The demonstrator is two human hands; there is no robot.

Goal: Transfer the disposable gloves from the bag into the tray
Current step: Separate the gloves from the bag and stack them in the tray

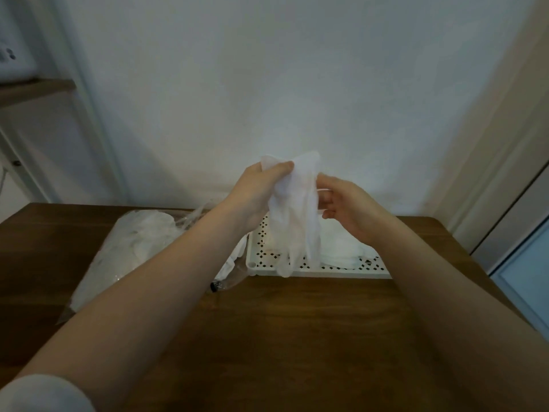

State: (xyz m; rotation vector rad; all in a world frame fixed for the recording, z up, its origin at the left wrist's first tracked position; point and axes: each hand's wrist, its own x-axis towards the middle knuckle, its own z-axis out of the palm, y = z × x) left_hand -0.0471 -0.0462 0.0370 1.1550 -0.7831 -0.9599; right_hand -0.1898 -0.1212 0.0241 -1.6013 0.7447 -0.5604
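A pale sleeve (pixel 38 394) shows at the near left corner of the view, and two bare forearms reach out over the dark wooden table (pixel 297 337). Near the middle of the table, toward its left edge, lies a clear plastic bag (pixel 124 254) with white disposable gloves (pixel 148 233) bunched inside it; its open end points toward the tray. Just beside the bag, toward the far edge of the table, sits a white perforated tray (pixel 341 273), and a few gloves (pixel 344 251) already lie in its right part. Held in the air above the tray hangs one white glove (pixel 294 221), its fingers drooping down over the tray's near rim. The left hand (pixel 255 191) has its grip closed round the glove's upper end, thumb on top. The right hand (pixel 347 206) pinches the glove's right edge between thumb and fingertips, the other fingers loosely curled. Behind stands a plain white wall (pixel 282 84).
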